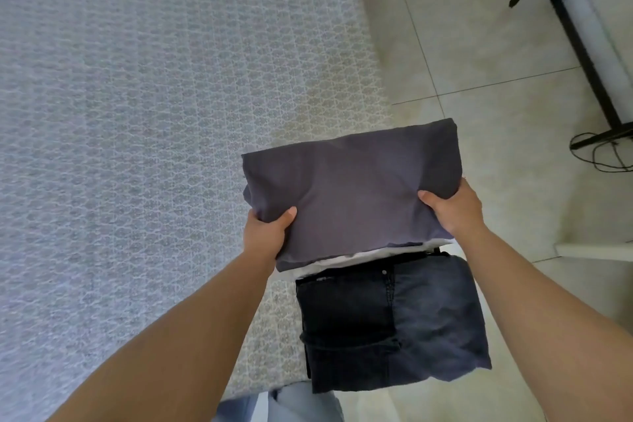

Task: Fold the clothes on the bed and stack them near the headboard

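The folded dark jeans lie at the near corner of the bed, a white garment showing just beyond them. Above these, a folded grey shirt is held up, the left hand gripping its near left corner and the right hand its near right edge, thumbs on top.

Soft, even daylight is filling the room, and no hard shadows are showing. The bedspread is looking smeared by motion blur, most at the left edge. The tiled floor is glowing pale, slightly overexposed. Wide-angle distortion is bending the tile lines.
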